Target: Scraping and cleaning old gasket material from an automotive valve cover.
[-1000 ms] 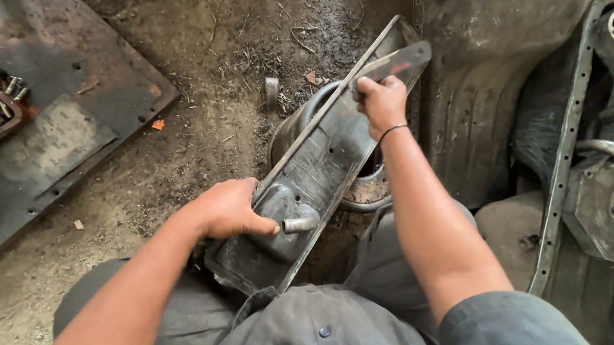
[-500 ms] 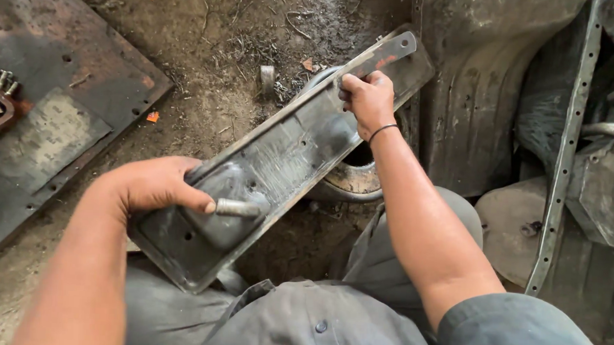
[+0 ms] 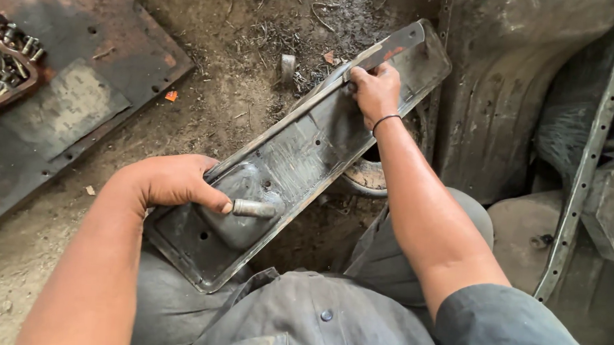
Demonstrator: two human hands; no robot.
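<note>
1. Currently, the long metal cover point(image 3: 301, 159) is held across the lap, underside up.
2. Left hand point(image 3: 167, 181) is clamped on its near end beside a stub pipe point(image 3: 255, 208); right hand point(image 3: 372, 90) is gripped on the far edge.
3. Grime is left inside; cleaning looks unfinished.

Matt, grimy metal cover point(image 3: 301, 159), prob. steel

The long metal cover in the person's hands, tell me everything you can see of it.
The long metal cover is a dark, grimy, shallow pan with a raised rim, bolt holes and a short tube at its near end. It lies slanted, hollow side up. The left hand grips the near end over the lap, the right hand the far end.
</note>
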